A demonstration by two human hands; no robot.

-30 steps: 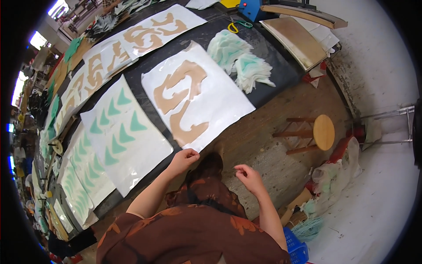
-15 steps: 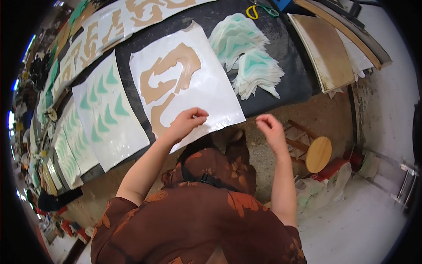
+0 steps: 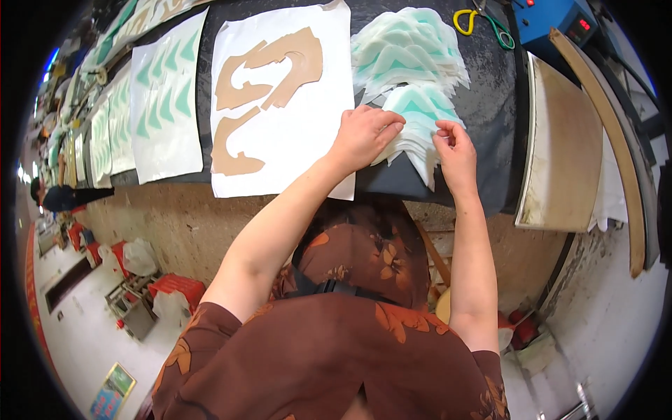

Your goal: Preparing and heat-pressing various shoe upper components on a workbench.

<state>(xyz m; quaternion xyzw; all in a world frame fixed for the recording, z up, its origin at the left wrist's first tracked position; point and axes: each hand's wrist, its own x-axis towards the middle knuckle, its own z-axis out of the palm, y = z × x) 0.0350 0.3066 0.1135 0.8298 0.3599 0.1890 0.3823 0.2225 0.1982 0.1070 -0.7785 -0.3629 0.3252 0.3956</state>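
Both hands rest on a near pile of white-and-teal chevron cut-outs [image 3: 418, 119] on a black table [image 3: 490, 105]. My left hand [image 3: 364, 136] lies on the pile's left edge, fingers curled over it. At the right edge, the fingertips of my right hand [image 3: 451, 143] pinch a piece. A second, bigger pile of the same cut-outs [image 3: 406, 52] lies just beyond. Left of my hands is a white sheet [image 3: 308, 133] carrying tan curved shapes [image 3: 269, 70].
Further left lie white sheets with teal chevrons [image 3: 164, 105]. Yellow-handled scissors [image 3: 483, 21] and a blue box [image 3: 556, 21] sit at the far edge. A tan board [image 3: 560, 147] lies on the right. Red items [image 3: 175, 290] stand on the floor at the left.
The view has swung so the cut-out piles are in front. My left hand left the white sheet's near edge and both hands came onto the near pile.
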